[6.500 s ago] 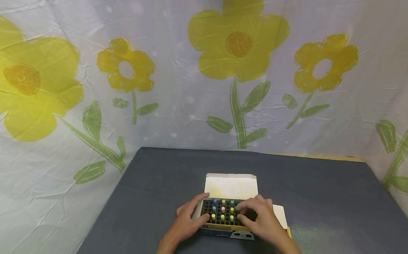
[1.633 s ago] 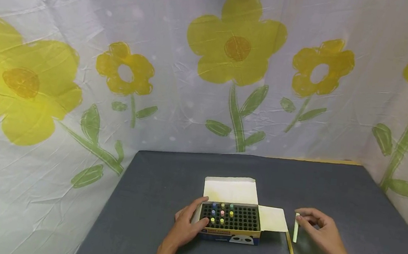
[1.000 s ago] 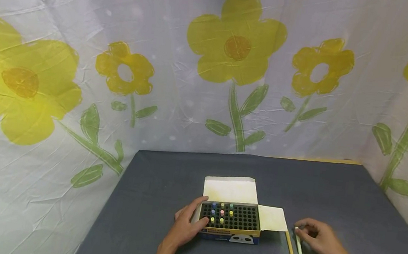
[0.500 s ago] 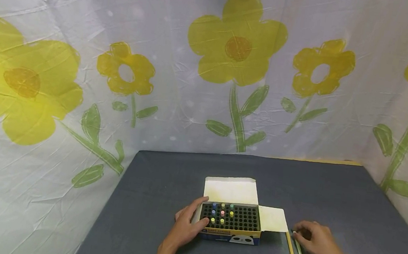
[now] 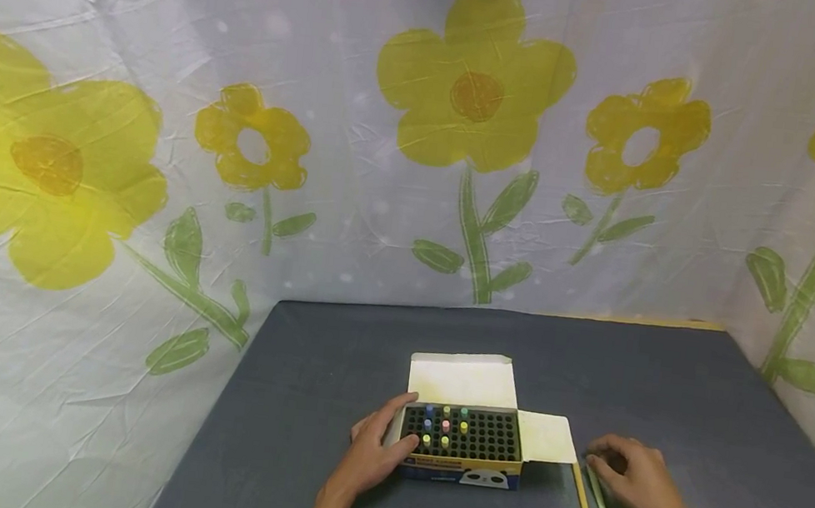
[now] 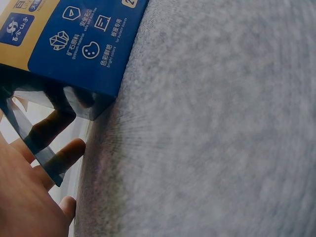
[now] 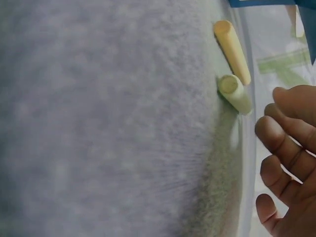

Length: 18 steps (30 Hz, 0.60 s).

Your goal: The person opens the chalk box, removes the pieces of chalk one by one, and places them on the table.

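Observation:
My left hand (image 5: 369,455) holds the left end of a chalk box (image 5: 439,469), thumb at the front corner and index finger along the back edge. The left wrist view shows the blue and yellow box side (image 6: 86,49) and fingers behind a clear-looking flap (image 6: 47,160). Several coloured chalks (image 5: 446,426) stand upright in the left part of its black holed insert (image 5: 495,440). My right hand (image 5: 638,480) hovers by the far end of a pale green chalk (image 5: 597,492) lying on the table. In the right wrist view its fingers (image 7: 276,170) are loosely bent, apart from that chalk.
A yellow chalk (image 5: 580,490) lies just left of the green one, almost parallel to it. The box's white lid (image 5: 465,378) stands open at the back, and a white side flap (image 5: 545,437) sticks out to the right. A flower-printed sheet (image 5: 351,222) hangs behind the dark table (image 5: 335,355).
My right hand took a chalk from the box's front row, carried it right, laid it beside the yellow chalk and let go. My left hand has stayed on the box.

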Motion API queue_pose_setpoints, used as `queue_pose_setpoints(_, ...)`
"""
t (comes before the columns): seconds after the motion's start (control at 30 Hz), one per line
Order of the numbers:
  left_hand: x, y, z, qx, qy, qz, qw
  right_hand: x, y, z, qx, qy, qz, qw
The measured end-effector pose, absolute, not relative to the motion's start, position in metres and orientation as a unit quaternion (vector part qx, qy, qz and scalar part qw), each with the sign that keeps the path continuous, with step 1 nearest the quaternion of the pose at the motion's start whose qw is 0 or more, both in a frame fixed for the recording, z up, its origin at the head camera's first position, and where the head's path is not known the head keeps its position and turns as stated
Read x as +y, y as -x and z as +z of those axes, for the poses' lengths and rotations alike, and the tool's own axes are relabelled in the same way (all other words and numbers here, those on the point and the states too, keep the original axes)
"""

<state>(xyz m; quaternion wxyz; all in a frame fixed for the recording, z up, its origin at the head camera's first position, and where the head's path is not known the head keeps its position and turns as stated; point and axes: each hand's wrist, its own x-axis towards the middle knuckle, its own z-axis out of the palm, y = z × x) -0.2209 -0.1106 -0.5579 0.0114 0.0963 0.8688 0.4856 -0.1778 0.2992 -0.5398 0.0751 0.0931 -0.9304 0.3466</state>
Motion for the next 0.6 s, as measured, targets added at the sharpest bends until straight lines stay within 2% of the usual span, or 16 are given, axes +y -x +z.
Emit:
queue_pose_setpoints(0.3, -0.111, 0.221, -0.556, 0.869, -0.101, 0.485, 0.014, 0.293, 0.181, -0.529, -0.902, -0.057, 0.421, 0.071)
queue_pose_setpoints(0.6, -0.110, 0.221, -0.556, 0.869, -0.098, 0.485, 0.016, 0.283, 0.183, -0.513, -0.881, -0.066, 0.463, 0.077)
